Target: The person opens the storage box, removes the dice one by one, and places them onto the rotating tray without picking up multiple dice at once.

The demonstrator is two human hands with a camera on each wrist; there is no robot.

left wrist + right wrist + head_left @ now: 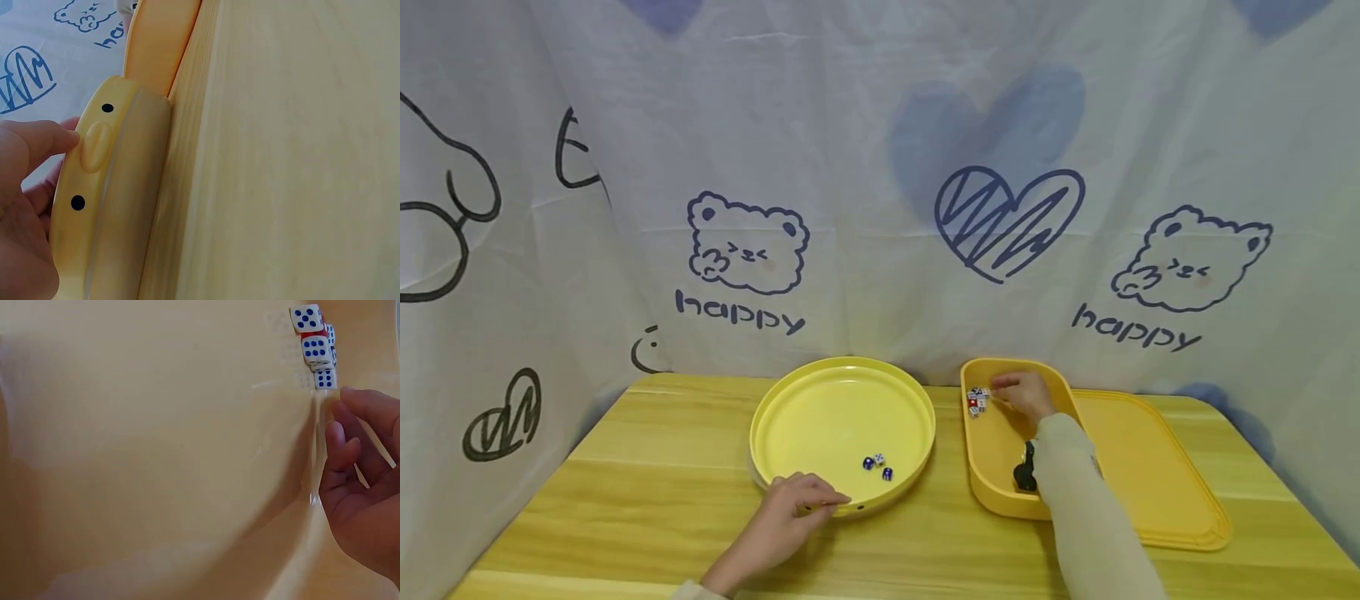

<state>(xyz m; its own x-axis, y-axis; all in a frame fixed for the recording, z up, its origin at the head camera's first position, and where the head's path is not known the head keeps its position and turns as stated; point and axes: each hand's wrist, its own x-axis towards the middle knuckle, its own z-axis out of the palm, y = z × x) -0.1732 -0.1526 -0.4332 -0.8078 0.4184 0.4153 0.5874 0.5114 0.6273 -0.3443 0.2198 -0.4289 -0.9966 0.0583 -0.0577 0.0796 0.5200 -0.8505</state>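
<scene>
A round yellow tray (842,392) holds two blue dice (887,474) and a white die (880,459) near its front. My left hand (793,512) pinches its front rim, thumb by the small raised bump (95,147) between two black dots. Inside a deeper orange-yellow box (1000,500), my right hand (1026,393) reaches to the far left corner. There a cluster of white dice (315,350) with blue pips, and a red die (973,402), stands against the wall. My right fingertips are right beside the lowest die, loosely bent, with nothing visible between them.
Black items (1024,477) lie at the box's front, partly hidden by the right sleeve (1086,508). A flat orange-yellow lid or tray (1157,467) lies on the wooden table (647,492) to the right of the box. A printed cloth (850,167) hangs behind the table.
</scene>
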